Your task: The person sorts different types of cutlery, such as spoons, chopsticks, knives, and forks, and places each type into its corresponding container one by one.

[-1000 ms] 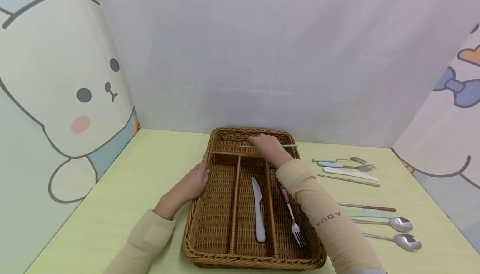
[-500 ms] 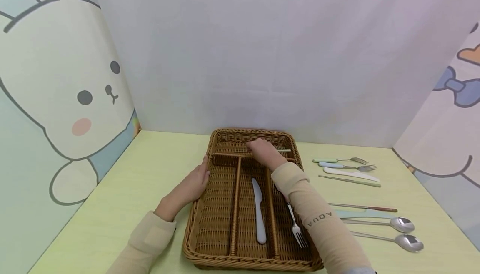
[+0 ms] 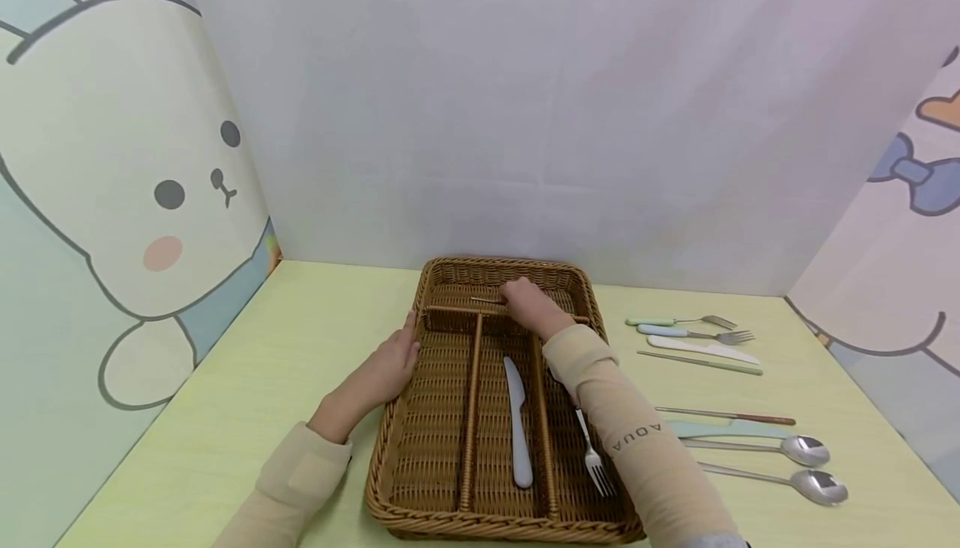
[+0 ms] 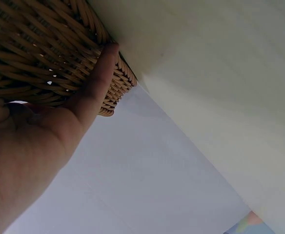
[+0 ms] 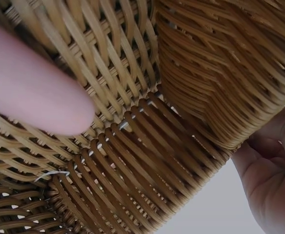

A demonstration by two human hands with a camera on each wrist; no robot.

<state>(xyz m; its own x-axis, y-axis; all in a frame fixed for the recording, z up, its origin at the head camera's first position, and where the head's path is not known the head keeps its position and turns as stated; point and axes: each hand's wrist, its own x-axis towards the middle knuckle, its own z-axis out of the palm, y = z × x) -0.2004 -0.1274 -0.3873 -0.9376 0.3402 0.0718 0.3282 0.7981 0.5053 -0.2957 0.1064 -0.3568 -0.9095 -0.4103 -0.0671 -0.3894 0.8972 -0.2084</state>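
The brown wicker cutlery basket (image 3: 468,415) is divided into compartments. My left hand (image 3: 386,369) rests against its left outer wall; in the left wrist view, a straight finger (image 4: 96,80) lies along the weave. Inside the crosswise back compartment, my right hand (image 3: 528,302) pinches a thin chopstick (image 3: 487,300). Only the chopstick's left tip shows in the head view, the rest being covered by the hand. A table knife (image 3: 518,431) lies in the middle compartment. In the right compartment a fork (image 3: 592,460) is partly covered by my right sleeve.
Right of the basket lie a green-handled fork (image 3: 651,321), a blue-handled fork (image 3: 663,331), a white knife (image 3: 701,348) and a green-ended chopstick (image 3: 701,362). Nearer are a brown-ended chopstick (image 3: 757,418), a light-blue knife (image 3: 738,428) and two spoons (image 3: 806,450). A curtain (image 3: 525,115) hangs behind.
My right hand has moved slightly toward me and down within the back compartment with the chopstick. The chopstick's right end, visible before, is now hidden. My left hand has stayed at the basket.
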